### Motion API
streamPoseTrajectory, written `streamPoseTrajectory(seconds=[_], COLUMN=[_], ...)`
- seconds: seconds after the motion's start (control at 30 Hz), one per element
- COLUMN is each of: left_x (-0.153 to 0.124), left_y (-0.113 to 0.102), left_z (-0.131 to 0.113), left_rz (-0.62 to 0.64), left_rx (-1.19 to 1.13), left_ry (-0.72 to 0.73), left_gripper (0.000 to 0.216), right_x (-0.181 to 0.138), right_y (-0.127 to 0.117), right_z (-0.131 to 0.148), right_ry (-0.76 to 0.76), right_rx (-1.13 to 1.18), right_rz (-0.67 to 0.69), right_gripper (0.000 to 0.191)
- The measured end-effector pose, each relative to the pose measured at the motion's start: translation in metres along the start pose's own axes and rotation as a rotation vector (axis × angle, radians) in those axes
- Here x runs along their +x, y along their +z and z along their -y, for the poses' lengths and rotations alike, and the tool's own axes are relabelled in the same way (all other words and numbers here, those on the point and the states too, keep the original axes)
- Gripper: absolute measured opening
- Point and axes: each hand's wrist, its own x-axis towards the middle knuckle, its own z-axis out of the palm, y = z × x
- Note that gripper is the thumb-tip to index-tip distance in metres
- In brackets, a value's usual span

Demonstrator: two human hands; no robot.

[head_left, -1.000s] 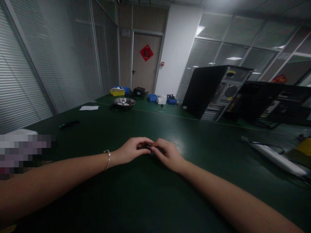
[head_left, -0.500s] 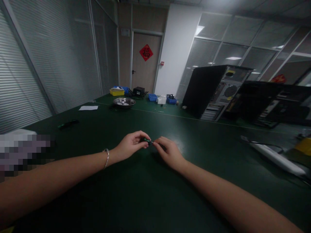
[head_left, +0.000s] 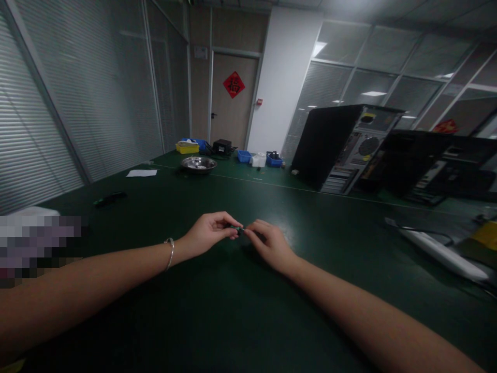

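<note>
Over the middle of the dark green table [head_left: 186,311], my left hand [head_left: 213,228] pinches a small green and black piece [head_left: 238,229] between thumb and fingers. Its exact kind is too small to make out. My right hand [head_left: 269,241] is closed too, its thumb and index fingertips meeting at the right end of the same piece. A silvery bracelet [head_left: 170,253] circles my left wrist. Farther left on the table lies a slim dark item with green on it [head_left: 110,199].
A metal bowl [head_left: 198,165] and a white paper [head_left: 142,173] lie at the far left. Yellow [head_left: 187,148] and blue bins [head_left: 244,156] line the back. A black computer tower [head_left: 330,145] stands right of centre. Nearer on the right is a white power strip [head_left: 446,254].
Fingers of my left hand have shifted slightly over the small piece, so less of its green shows. My right hand stays nearly still at its end.
</note>
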Motion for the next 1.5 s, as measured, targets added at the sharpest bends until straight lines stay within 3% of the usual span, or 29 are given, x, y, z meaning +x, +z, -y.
streamPoseTrajectory(seconds=[0.47, 0.57, 0.7, 0.8, 1.07, 1.3, 1.4, 1.5], left_x=[0.004, 0.004, 0.000, -0.001, 0.001, -0.001, -0.004, -0.005], left_y=[-0.001, -0.003, -0.003, -0.002, -0.003, -0.001, 0.001, 0.002], left_z=[0.003, 0.003, -0.003, -0.007, -0.005, -0.007, -0.012, -0.015], left_rz=[-0.029, 0.014, 0.212, 0.238, 0.290, 0.136, 0.096, 0.133], left_rx=[-0.043, 0.060, 0.383, 0.597, 0.643, 0.632, 0.713, 0.836], left_ry=[-0.012, -0.023, -0.021, 0.028, 0.177, 0.152, 0.110, 0.075], left_gripper=[0.020, 0.018, 0.017, 0.018, 0.019, 0.023, 0.023, 0.034], right_x=[0.000, 0.001, 0.002, 0.003, 0.003, 0.003, 0.003, 0.002], right_y=[0.002, 0.001, 0.000, 0.001, 0.002, 0.001, -0.001, -0.005], right_z=[-0.001, -0.001, 0.000, 0.000, 0.001, -0.001, -0.002, -0.001], right_ry=[0.010, 0.034, 0.043, 0.046, 0.061, 0.100, 0.079, 0.057], right_rx=[0.036, 0.039, 0.038, 0.035, -0.016, -0.037, -0.014, -0.017], right_rz=[-0.048, -0.073, -0.062, -0.055, -0.032, 0.041, 0.099, 0.167], right_gripper=[0.020, 0.021, 0.021, 0.022, 0.023, 0.013, 0.023, 0.032])
